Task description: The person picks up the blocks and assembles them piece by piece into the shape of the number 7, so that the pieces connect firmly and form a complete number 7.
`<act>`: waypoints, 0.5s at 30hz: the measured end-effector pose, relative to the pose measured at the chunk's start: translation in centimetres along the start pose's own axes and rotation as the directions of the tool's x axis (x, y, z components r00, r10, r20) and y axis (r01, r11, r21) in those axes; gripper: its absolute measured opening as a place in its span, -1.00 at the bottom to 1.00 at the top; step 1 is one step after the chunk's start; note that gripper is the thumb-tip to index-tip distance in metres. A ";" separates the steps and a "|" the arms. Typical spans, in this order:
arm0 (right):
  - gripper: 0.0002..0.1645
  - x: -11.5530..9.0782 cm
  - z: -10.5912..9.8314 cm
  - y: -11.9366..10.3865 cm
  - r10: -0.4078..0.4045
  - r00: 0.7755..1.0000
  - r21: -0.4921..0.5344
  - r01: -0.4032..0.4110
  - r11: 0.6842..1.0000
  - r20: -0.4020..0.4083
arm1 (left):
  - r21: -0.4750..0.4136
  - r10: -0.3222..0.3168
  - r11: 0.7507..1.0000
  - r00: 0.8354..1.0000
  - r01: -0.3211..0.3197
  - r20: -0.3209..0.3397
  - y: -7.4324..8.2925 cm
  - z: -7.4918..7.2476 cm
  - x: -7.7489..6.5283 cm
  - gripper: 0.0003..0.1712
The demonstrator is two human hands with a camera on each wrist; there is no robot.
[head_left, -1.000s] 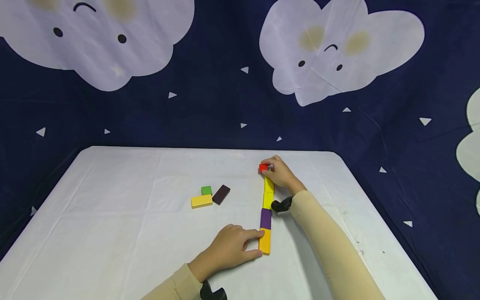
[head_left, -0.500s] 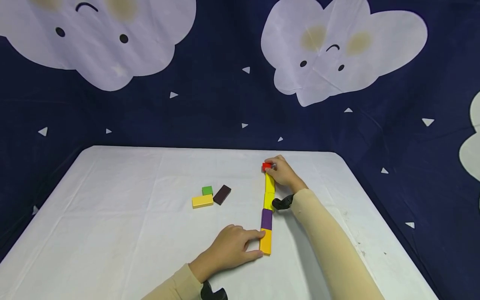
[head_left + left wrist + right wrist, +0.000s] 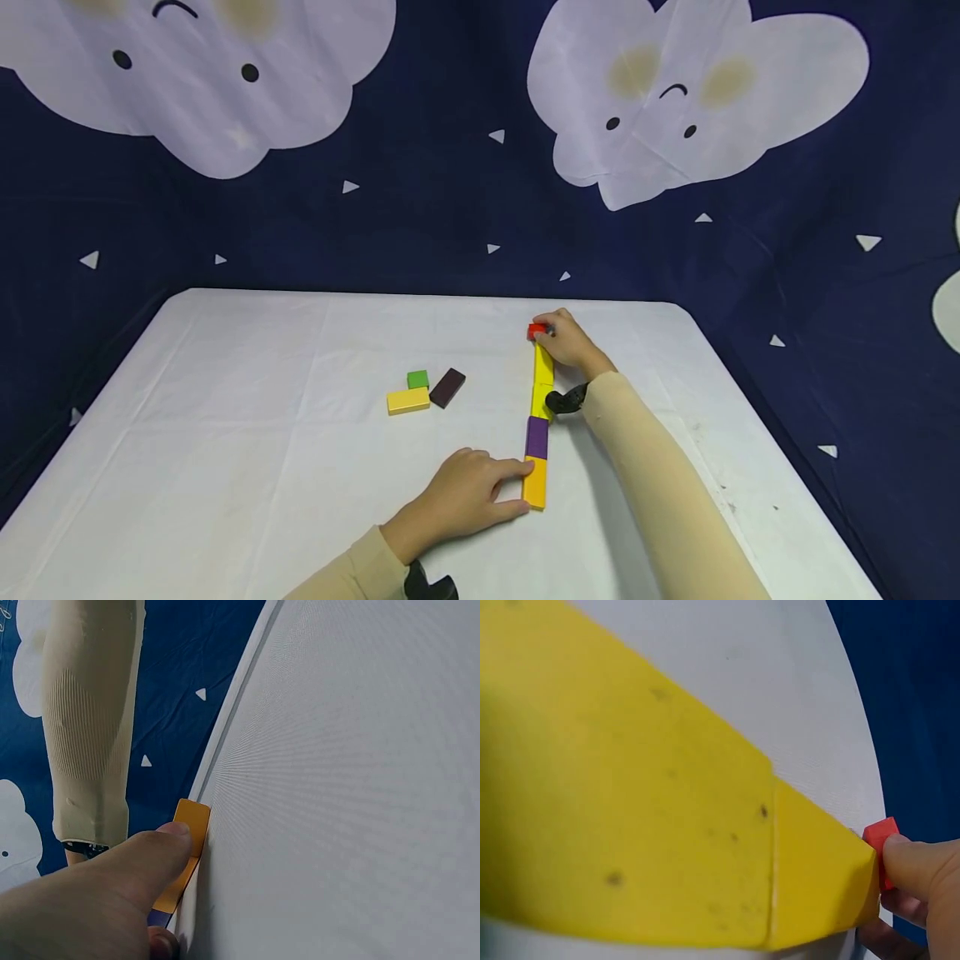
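Note:
A row of blocks runs away from me on the right side of the table: an orange block [image 3: 536,485] nearest, then a purple block [image 3: 537,437], then two yellow blocks [image 3: 543,365]. At the row's far end my right hand [image 3: 567,342] pinches a small red block [image 3: 536,332] between thumb and fingers. The right wrist view has the red block [image 3: 881,847] right at the far yellow block's end. My left hand [image 3: 463,493] holds the orange block between thumb and index finger. In the left wrist view, the thumb lies against this orange block [image 3: 196,817].
Left of the row lie a green block [image 3: 417,380], a pale yellow block [image 3: 408,402] and a dark brown block [image 3: 447,388], close together. The white-covered table [image 3: 225,400] ends at a dark blue cloth [image 3: 420,225] with cloud prints.
The red block and my right hand have shifted slightly right and away, bringing the block more in line with the row. My left hand stays at the orange block. The head view has shifted slightly.

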State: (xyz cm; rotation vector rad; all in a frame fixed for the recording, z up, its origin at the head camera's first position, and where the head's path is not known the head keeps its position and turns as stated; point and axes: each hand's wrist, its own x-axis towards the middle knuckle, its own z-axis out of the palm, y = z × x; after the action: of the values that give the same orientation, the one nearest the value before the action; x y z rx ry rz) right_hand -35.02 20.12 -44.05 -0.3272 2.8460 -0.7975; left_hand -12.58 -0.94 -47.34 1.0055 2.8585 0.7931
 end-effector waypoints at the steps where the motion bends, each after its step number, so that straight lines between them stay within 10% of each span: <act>1: -0.51 0.0 -0.1 0.0 0.006 1.000 -0.003 -0.006 1.000 0.002 | 0.002 0.002 1.000 1.000 -0.002 -0.003 0.0 0.0 0.0 -0.45; 15: -0.52 -0.3 -0.2 -0.3 0.021 1.000 -0.062 -0.021 0.998 0.004 | 0.005 0.002 1.000 1.000 -0.002 0.005 0.1 -0.1 0.0 -0.44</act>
State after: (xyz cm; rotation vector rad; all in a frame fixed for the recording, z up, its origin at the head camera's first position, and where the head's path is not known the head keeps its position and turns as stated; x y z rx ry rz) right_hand -34.78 20.07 -43.67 -0.3060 2.8697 -0.7047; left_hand -12.55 -0.90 -47.25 1.0092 2.8569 0.7833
